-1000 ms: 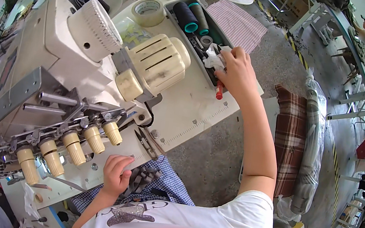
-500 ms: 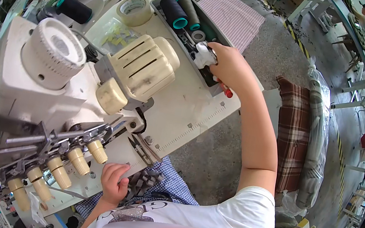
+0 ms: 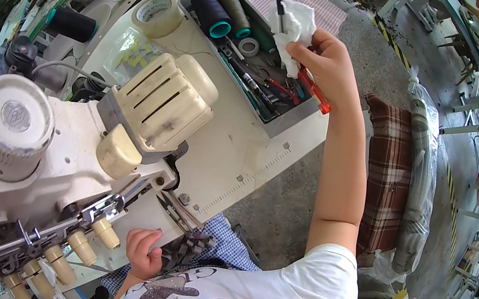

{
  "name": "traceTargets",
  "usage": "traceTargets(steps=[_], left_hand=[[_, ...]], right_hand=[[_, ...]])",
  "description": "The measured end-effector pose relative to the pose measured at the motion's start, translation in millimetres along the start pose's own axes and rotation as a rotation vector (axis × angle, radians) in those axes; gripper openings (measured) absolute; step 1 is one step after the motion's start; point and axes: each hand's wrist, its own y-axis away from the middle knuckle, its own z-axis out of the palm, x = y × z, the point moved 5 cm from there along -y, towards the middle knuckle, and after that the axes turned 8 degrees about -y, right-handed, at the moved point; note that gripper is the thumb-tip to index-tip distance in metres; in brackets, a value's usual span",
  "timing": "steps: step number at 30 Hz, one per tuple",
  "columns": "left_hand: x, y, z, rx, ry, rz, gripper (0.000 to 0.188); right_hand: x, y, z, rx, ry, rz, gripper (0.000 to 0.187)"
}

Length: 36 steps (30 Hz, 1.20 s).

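Over the right end of a grey tool tray (image 3: 296, 120), my right hand (image 3: 330, 69) is closed on a crumpled white cloth or tissue (image 3: 298, 24). A slim dark, pen-like tool (image 3: 281, 11) sticks up against the cloth. From beneath the same hand, a red-handled tool (image 3: 315, 90) points down to the right; its working end is hidden. My left hand (image 3: 143, 252) rests in front of the sewing machine (image 3: 64, 144), fingers loosely bent, thumb apart, nothing visible in it. Nearest to it are small dark metal parts (image 3: 190, 245) on blue checked fabric (image 3: 228, 247).
Thread cones (image 3: 211, 13) and assorted hand tools (image 3: 256, 88) fill the tray. Left of it lie a roll of clear tape (image 3: 157, 15) and a plastic bag (image 3: 134, 57). A ruler scale (image 3: 240, 179) runs along the table edge. Plaid fabric (image 3: 385, 175) stands at the right.
My right hand has risen out of the tray with the white cloth, and the dark pen-like tool now shows. The view has shifted slightly. My left hand stays by the machine.
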Motion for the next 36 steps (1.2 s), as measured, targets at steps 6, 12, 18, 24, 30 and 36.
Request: traceTargets(steps=[6,12,18,24,30,36], left_hand=[[0.2,0.9,0.3,0.004,-0.024,0.003,0.036],[0.5,0.7,1.4,0.013,-0.035,0.007,0.035],[0.5,0.8,1.3,0.008,-0.034,-0.011,0.036],[2.0,-0.4,1.3,0.001,-0.029,-0.014,0.037],[1.9,-1.9,0.5,-0.004,-0.008,-0.013,0.038],[4.5,-4.5,-0.6,-0.016,0.008,-0.019,0.039]], right_hand=[[11.7,-4.6,-4.4,0.036,-0.284,-0.032,0.032],[8.1,-2.5,-11.3,0.101,-0.309,-0.038,0.03],[4.5,2.9,-0.4,0.16,-0.192,-0.035,0.025],[10.4,-0.6,50.4,-0.056,0.532,-0.175,0.028],[-6.7,-5.3,36.9,-0.232,0.716,-0.054,0.041],[-14.7,9.1,16.3,-0.315,1.243,-0.095,0.013]])
